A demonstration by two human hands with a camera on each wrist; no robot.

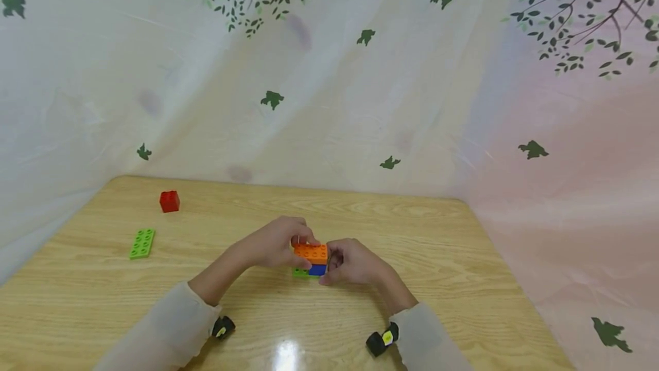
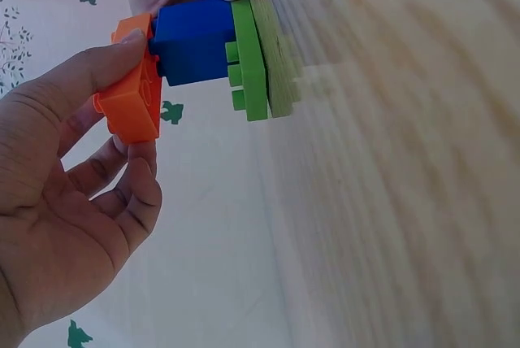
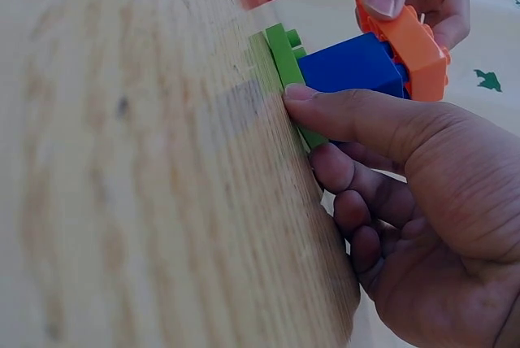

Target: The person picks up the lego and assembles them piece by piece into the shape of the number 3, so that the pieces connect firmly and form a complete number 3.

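My left hand pinches an orange toy building brick between thumb and fingers, studs facing up. Beneath the orange brick is a blue brick, which stands on a light green studded plate. In the left wrist view the orange brick leans a little against the blue brick's studs. My right hand grips the end of the green plate low at the tabletop, with its thumb along the plate's edge. Part of the plate is hidden behind the right fingers.
On the left of the wooden table lies another light green plate. Behind that sits a red brick. A pale curtain with leaf prints hangs beyond the table's far edge.
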